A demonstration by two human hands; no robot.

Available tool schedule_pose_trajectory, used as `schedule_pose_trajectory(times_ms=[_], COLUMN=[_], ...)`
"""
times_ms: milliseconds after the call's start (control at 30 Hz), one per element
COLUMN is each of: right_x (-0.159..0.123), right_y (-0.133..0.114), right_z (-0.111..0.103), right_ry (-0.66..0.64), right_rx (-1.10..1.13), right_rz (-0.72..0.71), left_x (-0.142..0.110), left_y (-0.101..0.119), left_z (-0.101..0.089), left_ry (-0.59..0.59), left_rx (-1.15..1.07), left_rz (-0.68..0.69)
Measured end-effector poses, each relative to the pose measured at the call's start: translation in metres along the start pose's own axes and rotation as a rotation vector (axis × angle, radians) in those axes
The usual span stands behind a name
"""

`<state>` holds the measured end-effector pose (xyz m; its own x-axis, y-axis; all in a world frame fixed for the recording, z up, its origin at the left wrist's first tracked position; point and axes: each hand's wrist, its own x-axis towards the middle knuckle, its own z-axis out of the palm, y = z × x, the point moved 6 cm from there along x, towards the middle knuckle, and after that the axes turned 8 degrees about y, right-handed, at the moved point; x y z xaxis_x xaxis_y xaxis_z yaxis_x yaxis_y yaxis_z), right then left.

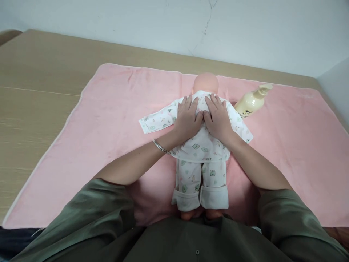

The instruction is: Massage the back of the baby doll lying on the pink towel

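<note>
A baby doll lies face down on a pink blanket, its head away from me and its feet near my body. It wears a white printed top and matching trousers with turned-up cuffs. My left hand rests flat on the left of the doll's upper back, fingers stretched out. On the other side of the back, my right hand lies flat too, its fingers pointing at the shoulder. The two thumbs meet or nearly meet in the middle. Neither hand grips anything.
A cream pump bottle leans or lies tilted on the blanket, just beyond the doll's right sleeve. The blanket covers much of a wooden table. Behind the table stands a pale wall with a crack in it.
</note>
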<state>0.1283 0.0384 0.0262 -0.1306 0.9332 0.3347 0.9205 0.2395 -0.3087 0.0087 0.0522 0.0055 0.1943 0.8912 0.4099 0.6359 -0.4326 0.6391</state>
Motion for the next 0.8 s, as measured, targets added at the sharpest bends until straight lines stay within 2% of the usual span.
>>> schedule_pose_trajectory(times_ms=[367,500,800], right_x=[-0.004,-0.007,-0.02], right_y=[-0.003,-0.006,-0.019], right_z=[-0.002,-0.003,-0.011], right_ry=[0.002,-0.025,-0.049], right_rx=[0.008,-0.014,-0.009], right_rz=[0.057,0.088,0.067], left_x=[-0.014,-0.011,0.011], left_y=[0.018,0.013,-0.005], left_z=[-0.005,-0.003,-0.003], left_ry=[-0.047,-0.059,-0.019], left_rx=[0.032,0.042,0.015], left_rz=[-0.015,-0.01,0.124])
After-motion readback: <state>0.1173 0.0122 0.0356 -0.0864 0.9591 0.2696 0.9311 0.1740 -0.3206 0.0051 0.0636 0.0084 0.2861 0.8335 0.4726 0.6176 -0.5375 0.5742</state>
